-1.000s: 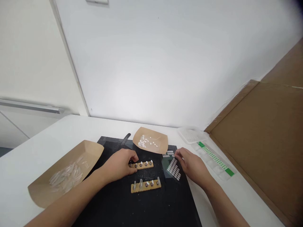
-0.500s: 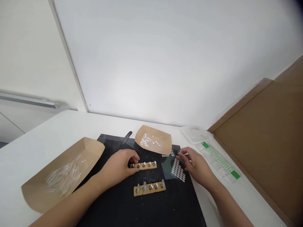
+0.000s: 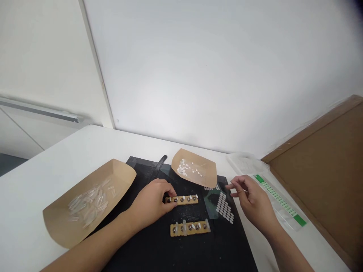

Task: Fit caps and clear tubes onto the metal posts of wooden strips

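Observation:
My left hand point(image 3: 154, 198) is closed on the left end of the farther tan strip point(image 3: 185, 200), thumb at the near side and fingers at the far side. Round metal pieces line that strip, some with small white ovals standing at them. Closer to me lies a second tan strip point(image 3: 190, 229) bearing similar metal pieces, white ovals and upright clear pieces. My right hand point(image 3: 252, 196) hovers past the right edge of the black mat, thumb and forefinger pinched together. Whatever is between those fingertips is too small to make out. Left of it lie rows of white oval stickers point(image 3: 225, 208).
A cardboard tray of clear plastic pieces point(image 3: 56, 219) stands left; a smaller tray with white bits point(image 3: 208, 170) sits at the back. A black flat tool point(image 3: 161, 162) rests on the black mat point(image 3: 147, 249). Green-striped plastic packaging point(image 3: 283, 204) and a brown cardboard panel point(image 3: 320, 170) are right.
The view has shifted, moving the scene rightward. My right hand has drawn away from the oval stickers, its fingertips pinched. My left hand stays at the farther strip's left end.

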A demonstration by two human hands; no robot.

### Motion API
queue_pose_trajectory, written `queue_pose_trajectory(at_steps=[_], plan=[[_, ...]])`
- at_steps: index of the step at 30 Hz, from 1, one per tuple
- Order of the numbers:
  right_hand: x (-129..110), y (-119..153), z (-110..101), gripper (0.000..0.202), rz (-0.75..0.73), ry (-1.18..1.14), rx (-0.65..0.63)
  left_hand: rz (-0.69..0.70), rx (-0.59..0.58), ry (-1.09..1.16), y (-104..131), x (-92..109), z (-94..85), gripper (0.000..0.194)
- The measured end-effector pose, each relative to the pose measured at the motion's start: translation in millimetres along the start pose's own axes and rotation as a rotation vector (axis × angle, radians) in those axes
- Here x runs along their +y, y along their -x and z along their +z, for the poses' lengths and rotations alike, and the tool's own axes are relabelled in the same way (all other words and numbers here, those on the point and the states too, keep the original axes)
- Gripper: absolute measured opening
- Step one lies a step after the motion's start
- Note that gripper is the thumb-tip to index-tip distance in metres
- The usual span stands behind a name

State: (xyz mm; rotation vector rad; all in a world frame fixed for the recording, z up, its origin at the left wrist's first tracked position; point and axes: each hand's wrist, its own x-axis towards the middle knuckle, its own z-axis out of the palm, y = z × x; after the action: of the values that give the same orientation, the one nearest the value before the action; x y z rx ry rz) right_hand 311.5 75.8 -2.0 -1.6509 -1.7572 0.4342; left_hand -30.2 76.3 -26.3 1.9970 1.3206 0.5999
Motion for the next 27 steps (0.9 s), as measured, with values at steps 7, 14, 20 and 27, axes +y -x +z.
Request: queue_pose_trajectory(at_steps=[7,14,20,27], plan=[[-64,17,41,0.020,-0.361,0.052,-0.269,0.042,0.017,0.030,-1,0,5.6,0.006],[-88,20,74,0.020,-0.593,0.353,-0.296,0.096,0.035,0.021,0,0,10.4,0.013],[-87,21,86,0.018,-0.728,0.356,-0.205,0.097,0.043,0.021,0,-3,16.7,0.014],[-89,19,84,0.019,-0.741,0.356,-0.207,0.094,0.057,0.001,2,-3,17.0,0.012]])
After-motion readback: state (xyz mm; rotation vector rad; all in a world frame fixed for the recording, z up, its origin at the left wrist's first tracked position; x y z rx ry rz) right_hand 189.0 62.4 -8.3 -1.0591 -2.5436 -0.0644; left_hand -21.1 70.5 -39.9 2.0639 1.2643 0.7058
